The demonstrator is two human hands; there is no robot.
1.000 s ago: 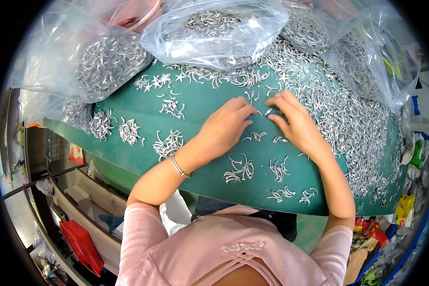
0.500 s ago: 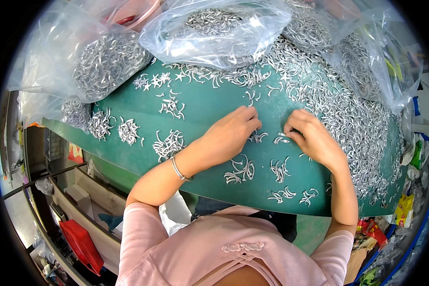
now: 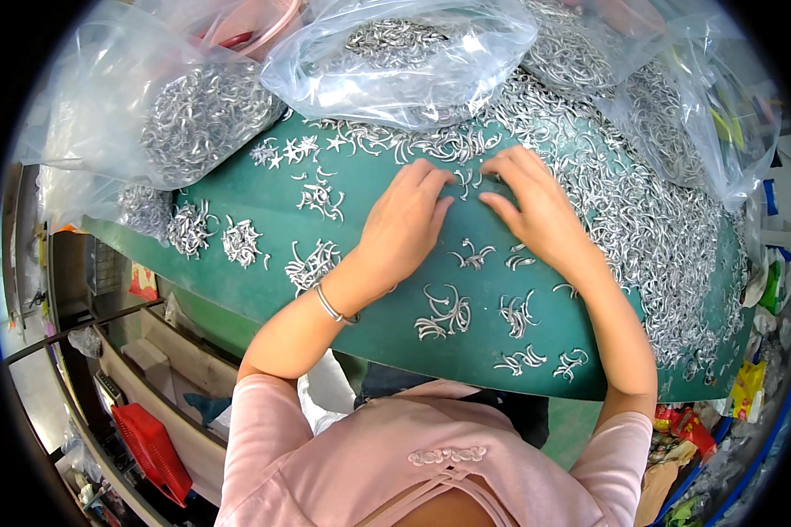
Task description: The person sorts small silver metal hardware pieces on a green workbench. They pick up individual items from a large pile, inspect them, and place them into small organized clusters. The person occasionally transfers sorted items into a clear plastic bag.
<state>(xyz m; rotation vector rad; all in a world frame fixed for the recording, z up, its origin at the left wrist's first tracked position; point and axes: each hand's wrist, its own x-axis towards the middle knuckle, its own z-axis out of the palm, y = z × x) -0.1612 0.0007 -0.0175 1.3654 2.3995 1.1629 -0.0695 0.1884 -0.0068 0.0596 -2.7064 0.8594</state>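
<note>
Small silvery curved metal pieces lie in groups on a green tabletop (image 3: 378,338). My left hand (image 3: 404,220) reaches beside a little cluster of curved metal pieces (image 3: 464,186) near the middle, thumb and fingers apart. On the cluster's other side is my right hand (image 3: 536,206), its thumb spread from the fingers; I see nothing held in either hand. Closer to me, below the hands, are a small curved-piece group (image 3: 475,256), a larger one (image 3: 446,314) and another (image 3: 518,314). A bigger pile (image 3: 312,263) sits left of my left wrist.
A wide heap of loose curved pieces (image 3: 677,255) covers the right side. Clear plastic bags of pieces stand along the back, including a left bag (image 3: 202,123) and a middle bag (image 3: 395,75). Star-shaped pieces (image 3: 294,149) lie at back left. A red basket (image 3: 149,452) is lower left.
Both hands have moved away from me, from the small groups in the middle to the cluster farther back. Their fingers have spread from a more closed pose.
</note>
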